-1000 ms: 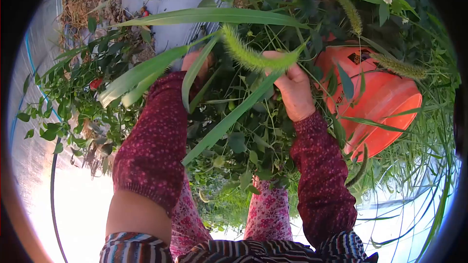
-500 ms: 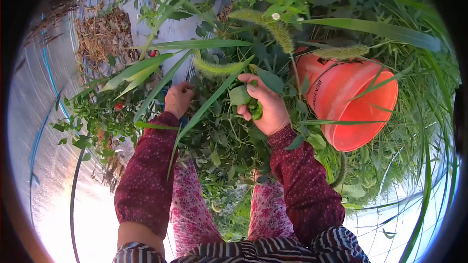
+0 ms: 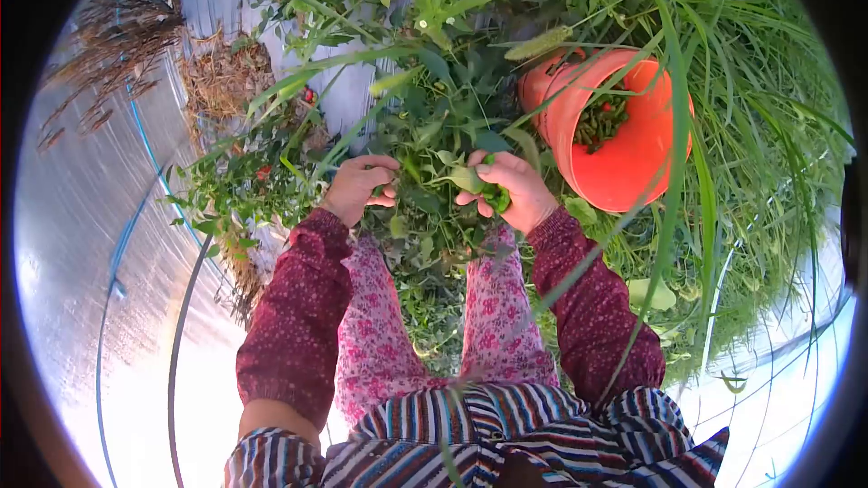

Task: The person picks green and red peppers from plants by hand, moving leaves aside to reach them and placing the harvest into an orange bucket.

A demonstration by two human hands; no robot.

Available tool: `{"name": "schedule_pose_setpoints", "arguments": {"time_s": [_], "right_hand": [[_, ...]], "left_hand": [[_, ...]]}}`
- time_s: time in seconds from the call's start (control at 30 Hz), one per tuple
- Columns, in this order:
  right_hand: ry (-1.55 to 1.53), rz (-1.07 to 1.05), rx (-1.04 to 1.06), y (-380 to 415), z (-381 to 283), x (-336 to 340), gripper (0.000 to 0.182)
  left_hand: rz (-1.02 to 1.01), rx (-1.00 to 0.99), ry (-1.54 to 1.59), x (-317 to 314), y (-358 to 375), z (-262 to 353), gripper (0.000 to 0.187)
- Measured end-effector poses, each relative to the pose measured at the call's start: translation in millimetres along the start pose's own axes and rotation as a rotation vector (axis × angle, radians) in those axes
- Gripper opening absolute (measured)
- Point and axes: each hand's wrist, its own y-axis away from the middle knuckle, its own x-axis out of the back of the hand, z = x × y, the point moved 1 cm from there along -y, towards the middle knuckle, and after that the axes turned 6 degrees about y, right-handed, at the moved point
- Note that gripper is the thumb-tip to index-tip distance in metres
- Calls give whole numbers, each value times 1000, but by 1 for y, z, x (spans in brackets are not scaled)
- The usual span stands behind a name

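Note:
My right hand (image 3: 514, 183) is closed around several small green peppers (image 3: 495, 199), which bunch out between thumb and fingers. A broad leaf (image 3: 466, 179) lies against its fingertips. Level with it on the left, my left hand (image 3: 360, 188) has its fingers curled together over the plant. A small dark green bit shows at those fingertips, too small to name. Leafy pepper plants (image 3: 420, 203) fill the space between and below both hands. To the right of my right hand, an orange bucket (image 3: 624, 183) lies tipped, with many green peppers (image 3: 601, 122) inside.
Tall grass (image 3: 750, 136) crowds the right side, and long blades cross in front of the bucket. Silvery plastic sheeting (image 3: 81, 190) covers the ground at left, with a blue hose (image 3: 149, 140) on it. Dry straw (image 3: 226, 81) lies beyond. Red fruits (image 3: 309, 95) hang at upper left.
My left hand has come out of the foliage, up and nearer my right hand. My right hand still holds the peppers. The view has shifted, and the bucket's contents now show.

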Motion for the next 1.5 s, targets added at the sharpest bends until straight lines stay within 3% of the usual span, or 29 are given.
{"name": "schedule_pose_setpoints", "arguments": {"time_s": [0.13, 0.2, 0.23, 0.27, 0.33, 0.37, 0.4, 0.47, 0.5, 0.53, 0.57, 0.6, 0.63, 0.7, 0.73, 0.77, 0.83, 0.87, 0.9, 0.97, 1.0, 1.07, 1.13, 1.17, 1.27, 1.33, 1.4, 1.5], "right_hand": [[262, 88, -110, -4, 16, -3, 14], [405, 37, -119, -15, 26, -4, 12], [407, 37, -142, -17, 28, -6, 11], [407, 24, -154, -19, 31, -8, 11], [455, 21, -188, -20, 37, -8, 11], [512, -13, -201, -20, 40, -9, 11], [553, -74, -249, -21, 45, -13, 12], [651, -216, -340, -25, 53, -36, 18], [711, -279, -383, -29, 46, -59, 22], [727, -362, -238, -40, 57, -75, 24], [794, -377, -216, -53, 60, -94, 24], [868, -375, -67, -71, 69, -109, 27], [1097, -344, 302, -94, 77, -123, 32], [1418, -273, 345, -135, 83, -142, 32], [1243, -203, 339, -156, 87, -142, 31], [1078, -94, 93, -185, 98, -131, 30], [1083, 171, 110, -226, 89, -104, 27], [1091, 278, 224, -265, 113, -53, 33], [1000, 317, -34, -244, 75, -62, 41], [1036, 495, -141, -240, 64, -15, 42], [987, 574, -205, -229, 57, -3, 40], [1014, 597, -296, -218, 58, 23, 38], [1033, 555, -274, -217, 68, 42, 37], [983, 513, -259, -216, 70, 44, 37], [923, 493, -217, -211, 70, 29, 34], [848, 427, -158, -213, 73, 27, 32], [862, 428, -115, -213, 76, 27, 30], [866, 365, -69, -207, 75, 24, 29]], "left_hand": [[81, 77, -42, 0, -13, -26, 16], [180, -117, 19, 17, -26, -41, 24], [89, -201, -277, 60, -54, -70, 29], [104, -195, -271, 86, -70, -88, 29], [-61, -442, -339, 92, -68, -80, 34], [39, -217, 459, 96, -61, -87, 32], [50, -224, 469, 93, -53, -71, 32], [267, -85, -165, 98, -51, -55, 32], [247, -35, -564, 106, -64, -55, 32], [251, -31, -546, 106, -67, -64, 32], [231, -151, -653, 98, -71, -69, 29], [213, -274, -762, 89, -77, -72, 28], [218, -277, -749, 82, -84, -79, 28], [235, -422, -628, 58, -91, -101, 25], [246, -492, -567, 47, -93, -112, 24], [254, -561, -505, 38, -94, -124, 23], [272, -695, -379, 34, -101, -138, 22], [277, -691, -367, 37, -105, -137, 22], [172, -578, -563, 40, -110, -129, 20], [54, -336, -786, 42, -97, -86, 18], [50, -334, -768, 50, -103, -86, 18], [266, -469, -363, 75, -122, -83, 15], [412, -424, -517, 98, -145, -76, 14], [411, -476, -705, 105, -158, -75, 23], [403, -555, -929, 87, -178, -59, 23], [349, -477, -984, 80, -219, -70, 24], [236, -373, -1408, 71, -252, -77, 25], [82, -392, -1387, 66, -265, -80, 28]]}}
